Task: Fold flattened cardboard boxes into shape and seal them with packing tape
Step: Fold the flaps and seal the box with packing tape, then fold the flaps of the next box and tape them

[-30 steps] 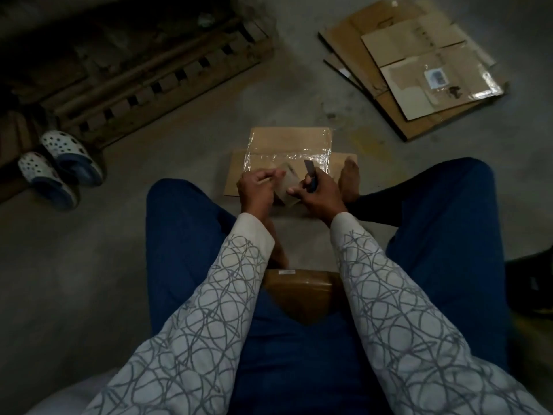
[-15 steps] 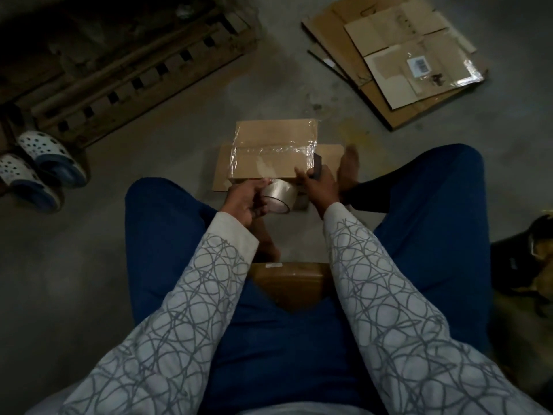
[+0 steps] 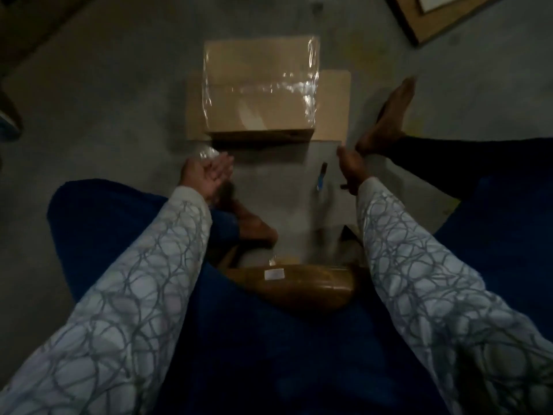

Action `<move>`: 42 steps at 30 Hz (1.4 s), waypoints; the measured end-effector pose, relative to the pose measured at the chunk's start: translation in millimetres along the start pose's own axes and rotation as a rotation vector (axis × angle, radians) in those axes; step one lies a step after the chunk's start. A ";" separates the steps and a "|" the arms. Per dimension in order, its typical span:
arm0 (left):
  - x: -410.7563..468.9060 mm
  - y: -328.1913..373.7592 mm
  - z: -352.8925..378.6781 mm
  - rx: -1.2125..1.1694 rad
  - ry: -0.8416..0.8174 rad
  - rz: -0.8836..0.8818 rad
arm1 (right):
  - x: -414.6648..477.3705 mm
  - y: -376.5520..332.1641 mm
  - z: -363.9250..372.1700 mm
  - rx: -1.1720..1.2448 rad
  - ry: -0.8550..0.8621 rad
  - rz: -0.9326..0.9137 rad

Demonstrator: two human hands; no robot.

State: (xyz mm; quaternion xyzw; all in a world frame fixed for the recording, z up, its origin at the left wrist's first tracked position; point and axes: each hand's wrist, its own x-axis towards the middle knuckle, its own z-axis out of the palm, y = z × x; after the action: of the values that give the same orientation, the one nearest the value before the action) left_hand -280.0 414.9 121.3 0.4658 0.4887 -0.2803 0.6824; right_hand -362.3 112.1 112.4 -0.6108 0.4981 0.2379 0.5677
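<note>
Sealed box [image 3: 258,115] stands on a flat cardboard sheet [image 3: 333,106] on the floor [image 3: 119,115], within arm's reach. Left hand [image 3: 206,175] palm-up, fingers released, apparent tape roll [image 3: 206,152] just beyond. Right hand [image 3: 351,166] equally empty, with the cutter [image 3: 321,176] beside it, probably parked for reuse.

I am counting one brown, tape-wrapped cardboard box [image 3: 260,88] in the middle, one flat cardboard sheet [image 3: 335,106] under it, one small blue-handled cutter [image 3: 321,176] nearer right, one brown taped parcel [image 3: 299,286] nearest, and one flattened cardboard stack [image 3: 434,22] far right. Two hands are showing, left hand [image 3: 206,175] and right hand [image 3: 351,167], plus two bare feet, far foot [image 3: 389,115] and near foot [image 3: 254,223].
</note>
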 end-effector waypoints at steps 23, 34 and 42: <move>109.1 95.1 62.4 0.311 0.056 0.434 | 82.2 -106.2 68.8 -0.041 0.076 -0.305; -61.9 77.4 36.4 -0.329 -0.104 0.571 | -30.2 -107.9 -47.1 0.671 -0.188 -0.363; -100.4 50.6 13.9 0.059 -0.180 0.553 | -91.7 -80.2 -35.9 0.627 -0.110 -0.288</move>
State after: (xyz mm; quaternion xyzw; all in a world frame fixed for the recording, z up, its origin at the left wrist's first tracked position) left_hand -268.7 415.6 234.0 0.5742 0.2722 -0.1379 0.7597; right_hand -337.5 98.4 236.2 -0.4571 0.4240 0.0233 0.7814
